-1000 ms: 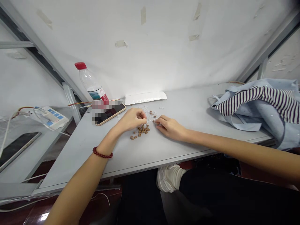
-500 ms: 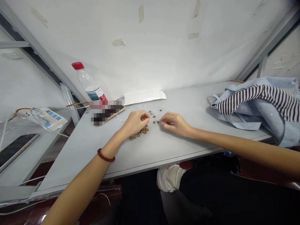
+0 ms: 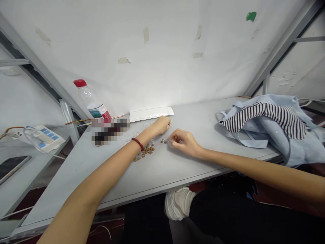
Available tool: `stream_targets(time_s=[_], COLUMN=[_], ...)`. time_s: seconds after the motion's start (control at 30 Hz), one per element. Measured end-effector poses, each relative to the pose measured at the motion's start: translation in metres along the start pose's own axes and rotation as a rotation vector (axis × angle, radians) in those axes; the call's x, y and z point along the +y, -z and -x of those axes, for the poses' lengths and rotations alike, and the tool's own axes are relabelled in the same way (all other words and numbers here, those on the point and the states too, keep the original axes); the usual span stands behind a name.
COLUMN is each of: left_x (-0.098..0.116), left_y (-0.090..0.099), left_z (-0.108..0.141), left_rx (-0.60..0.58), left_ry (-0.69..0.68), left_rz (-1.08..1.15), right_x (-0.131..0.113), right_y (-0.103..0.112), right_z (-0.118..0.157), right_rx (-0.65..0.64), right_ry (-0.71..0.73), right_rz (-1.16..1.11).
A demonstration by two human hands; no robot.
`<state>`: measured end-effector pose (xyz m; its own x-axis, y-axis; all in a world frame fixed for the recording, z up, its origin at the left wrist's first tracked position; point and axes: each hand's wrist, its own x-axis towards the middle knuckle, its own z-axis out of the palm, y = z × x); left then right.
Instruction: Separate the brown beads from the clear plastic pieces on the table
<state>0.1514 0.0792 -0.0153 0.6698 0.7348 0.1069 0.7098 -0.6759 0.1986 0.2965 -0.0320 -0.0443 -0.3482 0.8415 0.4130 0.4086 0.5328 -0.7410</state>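
Observation:
My left hand reaches over the grey table, just in front of a white flat strip. Its fingers curl downward and their tips are mostly hidden, so what they hold cannot be made out. To its right, my right hand rests on its side with thumb and forefinger pinched on a small clear piece. Several small brown pieces lie in a loose pile below my left wrist, which wears a dark red beaded bracelet. A few more brown bits lie between the hands. Clear bits are scattered left of the left forearm.
A red-capped bottle stands at the back left, beside a blurred-out dark object. Blue cloth with a striped band lies at the right. A power strip and a phone are at the far left.
My left hand has moved forward and right, away from the brown pile, toward the white strip. My right hand has stayed near the small bits. The view has shifted slightly.

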Motion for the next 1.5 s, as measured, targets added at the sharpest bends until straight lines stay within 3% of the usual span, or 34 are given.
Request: stream_targets(time_s=[0.17,0.37,0.47,0.83,1.2,1.37,1.5], left_x=[0.012,0.02,0.018,0.025,0.026,0.024,0.027], left_y=[0.014,0.025,0.023,0.016,0.007,0.003,0.004], left_z=[0.025,0.092,0.109,0.114,0.116,0.117,0.117], left_rx=[0.099,0.199,0.244,0.332,0.36,0.377,0.458], left_ry=[0.051,0.138,0.227,0.354,0.307,0.25,0.209], left_rz=[0.123,0.499,0.63,0.783,0.766,0.708,0.658], right_x=[0.0,-0.003,-0.002,0.002,0.002,0.005,-0.003], right_y=[-0.006,-0.019,-0.024,-0.025,-0.027,-0.025,-0.018], right_z=[0.0,-0.013,-0.021,-0.023,-0.023,-0.025,-0.028], right_rx=[-0.141,-0.13,-0.117,-0.136,-0.016,-0.035,-0.037], right_ry=[0.044,-0.043,-0.114,-0.159,-0.184,-0.195,-0.165], right_rz=[0.012,-0.074,-0.177,-0.35,-0.444,-0.417,-0.401])
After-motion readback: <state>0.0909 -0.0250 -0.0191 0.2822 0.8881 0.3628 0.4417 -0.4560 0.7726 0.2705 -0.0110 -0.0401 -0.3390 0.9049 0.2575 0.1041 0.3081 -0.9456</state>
